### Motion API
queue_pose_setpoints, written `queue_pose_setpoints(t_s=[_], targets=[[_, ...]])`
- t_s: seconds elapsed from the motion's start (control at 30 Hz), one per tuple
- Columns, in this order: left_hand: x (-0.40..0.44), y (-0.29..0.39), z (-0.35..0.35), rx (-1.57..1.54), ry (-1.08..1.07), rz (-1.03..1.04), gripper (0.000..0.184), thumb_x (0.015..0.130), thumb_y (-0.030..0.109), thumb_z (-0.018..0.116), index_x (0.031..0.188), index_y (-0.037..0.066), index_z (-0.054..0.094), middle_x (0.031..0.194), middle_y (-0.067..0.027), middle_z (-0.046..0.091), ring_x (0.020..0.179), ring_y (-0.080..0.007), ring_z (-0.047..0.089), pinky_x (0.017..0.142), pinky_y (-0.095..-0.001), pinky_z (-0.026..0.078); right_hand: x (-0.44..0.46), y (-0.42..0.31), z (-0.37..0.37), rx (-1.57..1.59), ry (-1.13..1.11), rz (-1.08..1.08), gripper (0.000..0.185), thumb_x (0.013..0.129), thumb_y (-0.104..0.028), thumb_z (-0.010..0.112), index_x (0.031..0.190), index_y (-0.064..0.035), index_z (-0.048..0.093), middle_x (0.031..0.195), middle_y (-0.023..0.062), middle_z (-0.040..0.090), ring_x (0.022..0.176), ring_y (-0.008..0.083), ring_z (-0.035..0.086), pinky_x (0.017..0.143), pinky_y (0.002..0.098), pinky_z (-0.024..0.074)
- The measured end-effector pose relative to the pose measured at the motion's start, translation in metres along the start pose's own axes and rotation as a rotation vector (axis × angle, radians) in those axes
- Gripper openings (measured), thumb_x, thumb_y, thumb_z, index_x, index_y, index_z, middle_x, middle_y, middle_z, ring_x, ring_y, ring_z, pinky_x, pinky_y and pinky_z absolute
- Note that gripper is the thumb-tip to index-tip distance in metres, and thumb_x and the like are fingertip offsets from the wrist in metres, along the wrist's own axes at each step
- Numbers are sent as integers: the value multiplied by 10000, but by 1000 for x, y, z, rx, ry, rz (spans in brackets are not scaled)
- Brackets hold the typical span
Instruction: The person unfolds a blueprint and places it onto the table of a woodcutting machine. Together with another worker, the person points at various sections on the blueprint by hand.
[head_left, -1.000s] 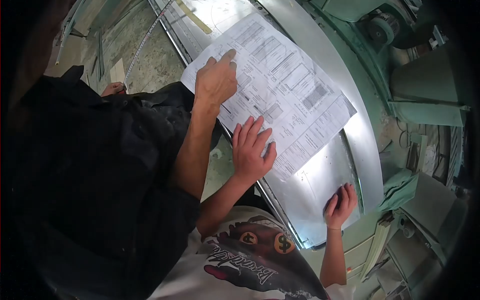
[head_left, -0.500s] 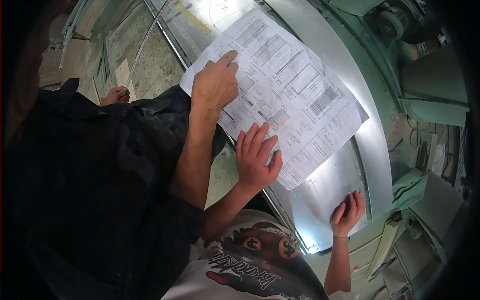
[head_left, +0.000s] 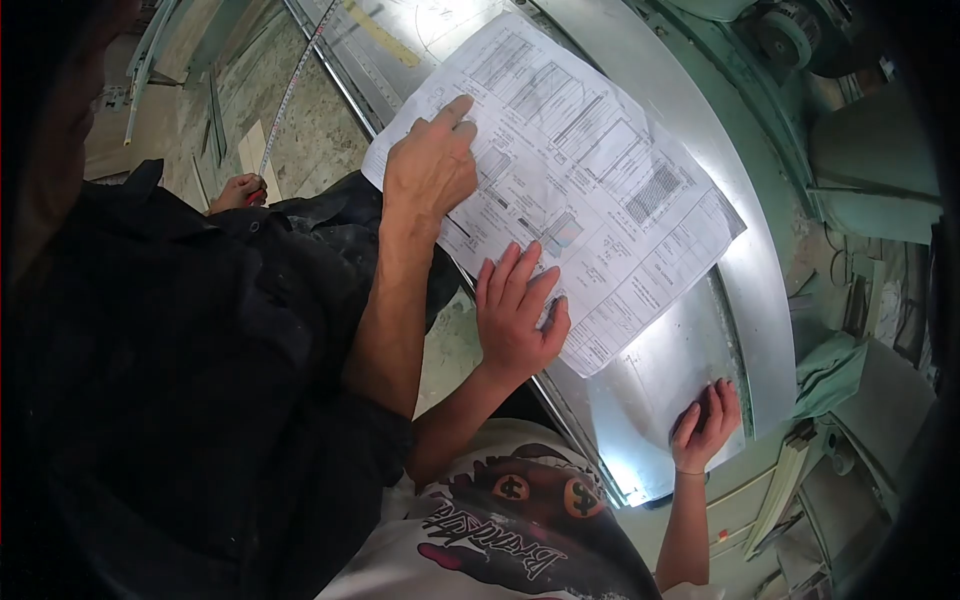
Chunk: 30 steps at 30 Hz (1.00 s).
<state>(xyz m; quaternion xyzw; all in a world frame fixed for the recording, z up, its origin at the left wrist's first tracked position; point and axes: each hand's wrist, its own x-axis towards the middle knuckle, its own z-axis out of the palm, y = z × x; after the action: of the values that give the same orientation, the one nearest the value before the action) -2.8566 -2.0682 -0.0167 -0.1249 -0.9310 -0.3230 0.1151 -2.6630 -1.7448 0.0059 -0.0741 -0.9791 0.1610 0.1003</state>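
A large sheet of paper printed with technical drawings [head_left: 620, 250] lies on a shiny metal table [head_left: 660, 350]. My left hand [head_left: 518, 315] rests palm down on the sheet's near edge, fingers spread, holding nothing. Off the paper, my right hand [head_left: 708, 428] touches the metal surface to the right, its fingers slightly bent and apart with nothing in them. A co-worker's hand [head_left: 430, 165] points with its index finger at the upper left part of the drawing. That person's other hand [head_left: 238, 192] grips a tape measure [head_left: 290, 95] with its blade pulled out.
The co-worker in a dark shirt [head_left: 220, 380] stands close on my left. A yellow ruler-like strip [head_left: 382, 35] lies at the table's far end. Beyond the table is green machinery with a motor [head_left: 785, 40]; long strips [head_left: 780, 490] lean at the lower right.
The view has shifted slightly. The pointing hand and both of my hands keep nearly the same places on the paper and table.
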Motion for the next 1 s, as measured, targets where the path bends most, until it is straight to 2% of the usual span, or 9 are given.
queue_pose_setpoints(t_s=[1.0], targets=[[2,-2,0,16,12,22,411,871,207,763,1259,73,741,1539,-174,611,1465,-408,519,1238,-624,330,3,-2,1,-4,36,-15,373,994,-79,643,1351,30,663,1506,224,611,1393,431,547,1205,514,386]])
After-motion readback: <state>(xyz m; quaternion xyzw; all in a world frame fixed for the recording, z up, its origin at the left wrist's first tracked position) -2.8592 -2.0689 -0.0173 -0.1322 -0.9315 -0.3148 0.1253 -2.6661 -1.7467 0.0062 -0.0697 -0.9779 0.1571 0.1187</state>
